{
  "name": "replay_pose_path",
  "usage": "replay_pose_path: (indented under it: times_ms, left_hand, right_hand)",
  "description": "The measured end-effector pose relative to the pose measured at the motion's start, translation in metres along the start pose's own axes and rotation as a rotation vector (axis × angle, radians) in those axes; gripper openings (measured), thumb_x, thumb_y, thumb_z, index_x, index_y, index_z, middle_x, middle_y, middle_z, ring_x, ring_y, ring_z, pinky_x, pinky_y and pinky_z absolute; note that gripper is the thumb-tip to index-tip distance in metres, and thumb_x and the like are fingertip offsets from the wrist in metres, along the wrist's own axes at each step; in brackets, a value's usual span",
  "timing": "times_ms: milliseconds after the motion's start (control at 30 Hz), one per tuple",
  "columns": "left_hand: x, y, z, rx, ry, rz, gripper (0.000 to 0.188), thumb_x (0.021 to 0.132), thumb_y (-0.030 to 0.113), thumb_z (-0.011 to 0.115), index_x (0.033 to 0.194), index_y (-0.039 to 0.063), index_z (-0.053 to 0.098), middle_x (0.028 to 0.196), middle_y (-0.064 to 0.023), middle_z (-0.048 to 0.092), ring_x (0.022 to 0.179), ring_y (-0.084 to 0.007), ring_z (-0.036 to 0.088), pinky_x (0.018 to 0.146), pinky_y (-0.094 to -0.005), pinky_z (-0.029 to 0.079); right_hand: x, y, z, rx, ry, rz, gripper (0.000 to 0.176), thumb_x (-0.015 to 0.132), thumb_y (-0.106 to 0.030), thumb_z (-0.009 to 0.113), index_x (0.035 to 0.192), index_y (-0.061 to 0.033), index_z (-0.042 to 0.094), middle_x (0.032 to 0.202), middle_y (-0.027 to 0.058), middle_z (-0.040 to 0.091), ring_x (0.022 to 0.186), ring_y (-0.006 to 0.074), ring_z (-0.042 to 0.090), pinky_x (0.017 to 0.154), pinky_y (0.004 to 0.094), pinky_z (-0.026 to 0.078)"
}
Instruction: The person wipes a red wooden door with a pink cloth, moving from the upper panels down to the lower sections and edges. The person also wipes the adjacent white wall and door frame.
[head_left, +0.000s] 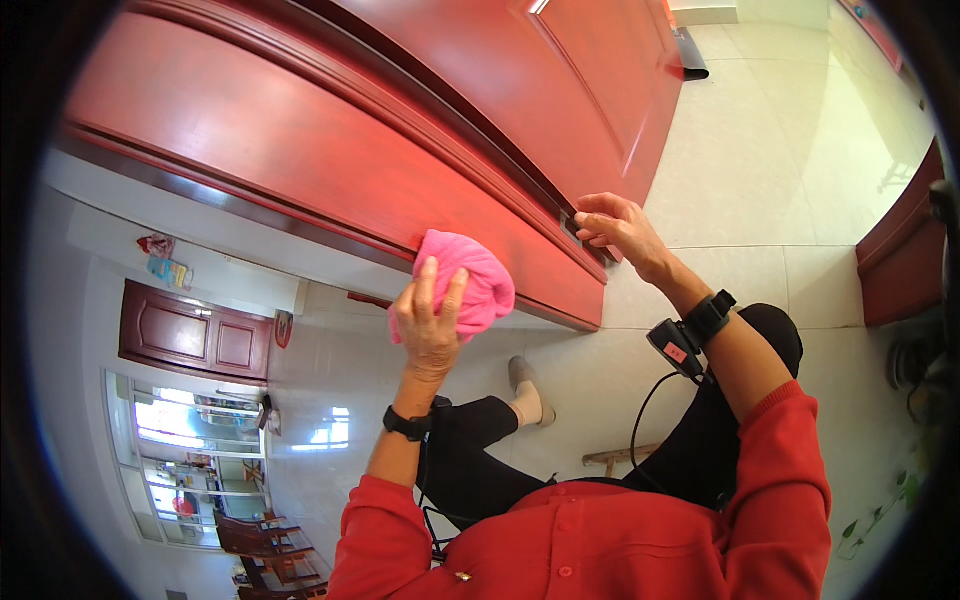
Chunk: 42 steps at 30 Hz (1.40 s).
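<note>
My left hand (431, 319) grips a folded pink cloth (480, 281) and presses it against the lower part of a reddish wooden door frame (337, 172). To the right, my right hand (619, 229) has its fingers bent and apart beside a metal strike plate (570, 227) on the frame's inner edge. It holds nothing that shows; whether its fingertips touch the wood I cannot tell. The panelled wooden door (600, 97) stands open beyond the frame. Both wrists wear black straps, the right one with a small device and a cable.
Pale floor tiles (742, 165) run through the doorway. Another red wooden piece (900, 247) stands at the right. Part of a wooden stool (619, 455) shows between the legs. A trailing plant (911, 487) is at lower right; wooden chairs (266, 547) stand at lower left.
</note>
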<state>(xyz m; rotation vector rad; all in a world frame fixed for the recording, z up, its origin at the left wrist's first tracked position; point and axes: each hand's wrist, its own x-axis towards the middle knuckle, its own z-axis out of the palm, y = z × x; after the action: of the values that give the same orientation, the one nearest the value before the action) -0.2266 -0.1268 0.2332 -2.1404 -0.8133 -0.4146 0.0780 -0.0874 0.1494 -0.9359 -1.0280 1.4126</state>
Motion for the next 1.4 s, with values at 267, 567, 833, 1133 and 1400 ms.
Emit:
replay_pose_path:
  times_ms: [267, 567, 833, 1133, 1400]
  left_hand:
    - [0.106, -0.083, -0.087, 0.094, 0.356, -0.176, 0.061, 0.087, 0.024, 0.067, 0.142, 0.01, 0.045, 0.146, -0.0132, 0.044, 0.129, -0.0304, 0.044, 0.104, -0.0431, 0.029]
    - [0.139, -0.085, -0.093, 0.232, 0.456, -0.283, 0.066, 0.083, 0.018, 0.069, 0.143, 0.011, 0.043, 0.145, -0.0163, 0.044, 0.128, -0.0305, 0.045, 0.102, -0.0429, 0.031]
    - [0.021, 0.011, -0.007, 0.063, 0.035, -0.112, 0.043, 0.092, 0.02, 0.052, 0.134, 0.014, 0.055, 0.143, -0.0153, 0.043, 0.111, -0.0302, 0.048, 0.091, -0.0405, 0.041]
    - [-0.005, 0.056, 0.007, -1.307, -0.465, -0.65, 0.057, 0.079, 0.003, 0.07, 0.132, 0.005, 0.053, 0.124, -0.0116, 0.06, 0.109, -0.027, 0.059, 0.095, -0.034, 0.046]
    - [0.003, 0.057, 0.014, -2.054, -0.502, -1.391, 0.041, 0.095, 0.015, 0.059, 0.131, -0.001, 0.05, 0.125, -0.009, 0.059, 0.114, -0.0194, 0.057, 0.101, -0.0339, 0.044]
  right_hand:
    - [0.002, 0.004, -0.001, 0.021, -0.025, 0.002, 0.061, 0.086, -0.034, 0.067, 0.127, 0.0079, 0.052, 0.119, 0.0174, 0.061, 0.099, 0.0218, 0.065, 0.083, 0.0319, 0.051]
    - [0.0, -0.001, -0.001, 0.013, -0.011, 0.031, 0.061, 0.086, -0.033, 0.067, 0.127, 0.0083, 0.051, 0.119, 0.0175, 0.061, 0.1, 0.0217, 0.065, 0.082, 0.0318, 0.05]
    - [0.001, 0.002, -0.001, 0.0, -0.03, 0.017, 0.059, 0.086, -0.033, 0.066, 0.126, 0.0092, 0.052, 0.115, 0.0171, 0.062, 0.098, 0.0209, 0.065, 0.08, 0.0311, 0.051]
    - [0.002, 0.008, 0.0, -0.112, -0.125, 0.089, 0.051, 0.089, -0.032, 0.065, 0.121, 0.006, 0.056, 0.106, 0.0127, 0.064, 0.092, 0.0165, 0.064, 0.075, 0.027, 0.049]
    - [-0.011, 0.008, 0.01, -0.127, -0.492, 0.275, 0.07, 0.085, -0.051, 0.067, 0.118, 0.0101, 0.056, 0.11, 0.0191, 0.063, 0.098, 0.0243, 0.065, 0.079, 0.0339, 0.056]
